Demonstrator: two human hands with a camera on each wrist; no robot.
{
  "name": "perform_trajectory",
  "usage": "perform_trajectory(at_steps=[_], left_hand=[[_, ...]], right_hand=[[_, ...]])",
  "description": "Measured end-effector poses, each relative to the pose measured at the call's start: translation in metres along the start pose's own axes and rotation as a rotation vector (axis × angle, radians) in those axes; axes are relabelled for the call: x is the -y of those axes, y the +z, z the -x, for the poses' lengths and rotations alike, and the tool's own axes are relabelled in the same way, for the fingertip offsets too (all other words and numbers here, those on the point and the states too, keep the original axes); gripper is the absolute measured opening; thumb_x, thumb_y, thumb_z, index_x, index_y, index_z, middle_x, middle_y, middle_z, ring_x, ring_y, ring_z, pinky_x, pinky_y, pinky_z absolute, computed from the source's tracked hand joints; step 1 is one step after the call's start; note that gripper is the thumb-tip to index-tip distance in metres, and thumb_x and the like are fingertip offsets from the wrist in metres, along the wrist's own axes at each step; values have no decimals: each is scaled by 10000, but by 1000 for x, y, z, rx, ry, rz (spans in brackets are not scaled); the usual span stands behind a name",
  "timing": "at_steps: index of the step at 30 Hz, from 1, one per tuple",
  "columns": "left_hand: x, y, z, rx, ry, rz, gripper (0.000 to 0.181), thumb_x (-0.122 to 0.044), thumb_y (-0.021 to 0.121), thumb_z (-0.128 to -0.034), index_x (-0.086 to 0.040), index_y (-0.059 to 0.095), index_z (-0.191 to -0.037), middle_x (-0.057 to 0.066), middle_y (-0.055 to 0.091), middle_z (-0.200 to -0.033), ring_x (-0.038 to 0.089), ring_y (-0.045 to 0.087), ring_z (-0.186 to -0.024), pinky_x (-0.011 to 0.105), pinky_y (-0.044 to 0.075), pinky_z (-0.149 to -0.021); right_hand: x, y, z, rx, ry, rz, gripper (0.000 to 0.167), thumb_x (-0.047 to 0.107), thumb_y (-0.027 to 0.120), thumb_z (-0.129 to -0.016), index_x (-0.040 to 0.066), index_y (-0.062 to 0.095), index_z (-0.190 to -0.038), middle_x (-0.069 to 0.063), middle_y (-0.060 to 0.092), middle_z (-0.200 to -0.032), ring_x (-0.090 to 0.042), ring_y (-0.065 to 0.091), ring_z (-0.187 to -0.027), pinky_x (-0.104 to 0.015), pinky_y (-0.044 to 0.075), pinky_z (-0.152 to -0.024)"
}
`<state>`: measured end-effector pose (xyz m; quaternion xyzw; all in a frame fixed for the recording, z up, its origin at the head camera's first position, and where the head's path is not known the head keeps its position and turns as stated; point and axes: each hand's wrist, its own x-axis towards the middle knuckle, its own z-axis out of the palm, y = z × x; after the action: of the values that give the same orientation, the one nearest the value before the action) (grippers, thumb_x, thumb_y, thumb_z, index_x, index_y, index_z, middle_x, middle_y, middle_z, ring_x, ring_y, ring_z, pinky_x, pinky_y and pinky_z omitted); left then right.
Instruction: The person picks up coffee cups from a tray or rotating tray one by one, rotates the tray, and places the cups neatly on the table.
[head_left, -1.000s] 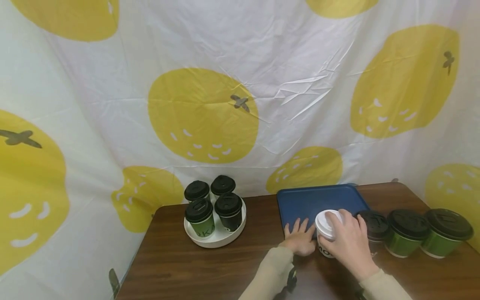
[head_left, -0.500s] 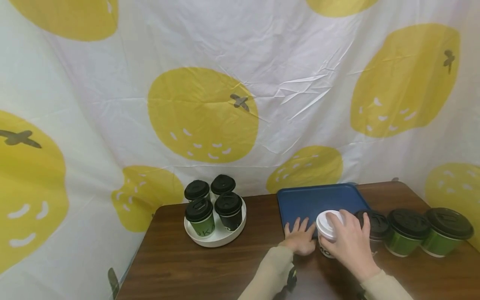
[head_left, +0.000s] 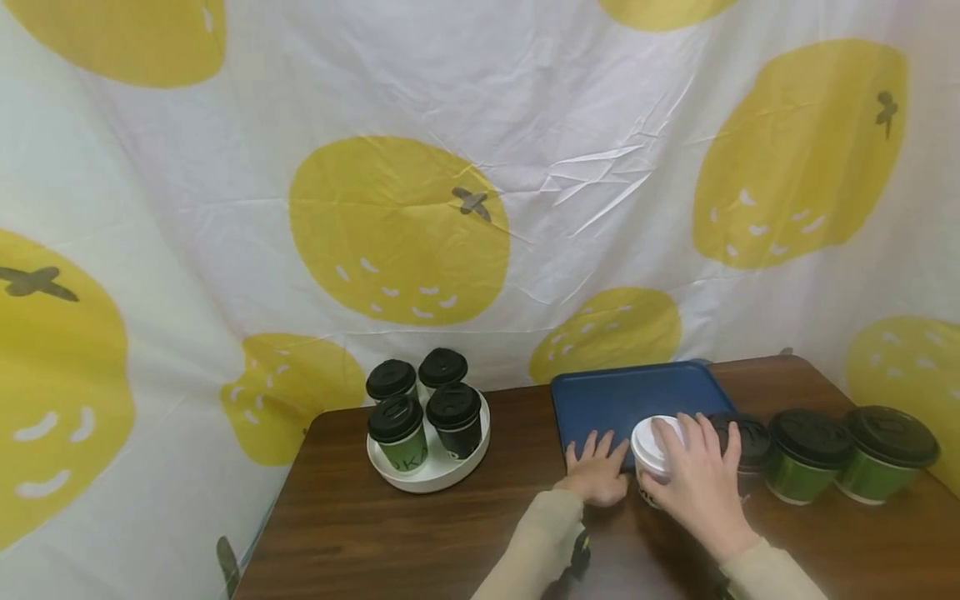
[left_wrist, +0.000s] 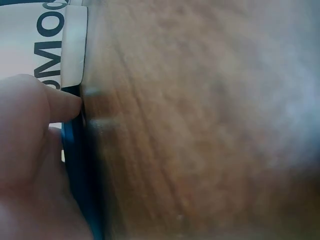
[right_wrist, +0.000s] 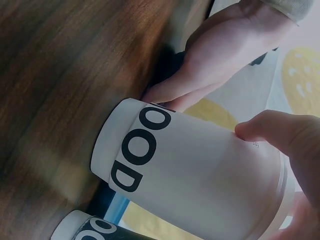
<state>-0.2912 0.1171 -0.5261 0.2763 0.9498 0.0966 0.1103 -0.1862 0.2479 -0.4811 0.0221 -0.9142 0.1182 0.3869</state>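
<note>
My right hand point(head_left: 701, 483) grips a white paper cup point(right_wrist: 200, 165) near its top, with the thumb and fingers round the white lid point(head_left: 651, 446). Black block letters run round the lower part of the cup, which is upright at the near edge of a blue tray point(head_left: 600, 404). Just left of it, my left hand point(head_left: 596, 479) lies with spread fingers over the tray's near left edge. In the left wrist view, the left thumb point(left_wrist: 62, 105) is close to the cup's base. Whether that base rests fully on the table cannot be told.
Right of the held cup stand a dark cup point(head_left: 753, 483) and two green cups point(head_left: 798, 479) with black lids, in a row. On the left, a round white dish point(head_left: 435, 483) holds several black-lidded cups. A lemon-print cloth point(head_left: 570, 150) hangs behind the brown table point(head_left: 420, 542).
The head view has shifted slightly. The right hand and white cup have moved a little to the right, away from the left hand, which stays on the tray edge.
</note>
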Motion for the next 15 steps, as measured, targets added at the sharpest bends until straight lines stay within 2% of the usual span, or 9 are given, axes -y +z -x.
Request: perform_trajectory(at_steps=[5,8,12,15], left_hand=[[2,4,6,-75,24,43,561,-390,464,-1024,-326,421,-1580,-58,330,-1703,216,256,-1609,521,237,-1267],[7,4,7,-121,55,110,529,-351,485,-1012,-272,500,-1535,-14,397,-1671,261,317,-1583,505,289,-1241],[20,-1,12,-170,147,250,502,-285,501,-1015,-157,544,-1499,92,432,-1646,361,347,-1563,509,333,-1246],[32,-14,26,-198,231,353,479,-256,513,-1030,-88,558,-1477,150,487,-1599,362,425,-1520,478,382,-1232]], right_hand=[[3,-1,4,0,-25,4,808,246,935,-560,41,651,-1288,-369,594,-1304,-581,504,-1251,-798,236,-1079],[7,-3,4,-28,-50,-1,816,251,918,-564,44,642,-1304,-384,571,-1344,-593,480,-1279,-805,250,-1064],[18,-9,-3,-54,-75,-36,777,291,877,-628,46,625,-1321,-371,551,-1384,-586,450,-1326,-804,249,-1070],[28,-15,-14,-70,-89,-89,730,304,832,-688,34,612,-1329,-362,530,-1415,-586,424,-1361,-802,232,-1093]])
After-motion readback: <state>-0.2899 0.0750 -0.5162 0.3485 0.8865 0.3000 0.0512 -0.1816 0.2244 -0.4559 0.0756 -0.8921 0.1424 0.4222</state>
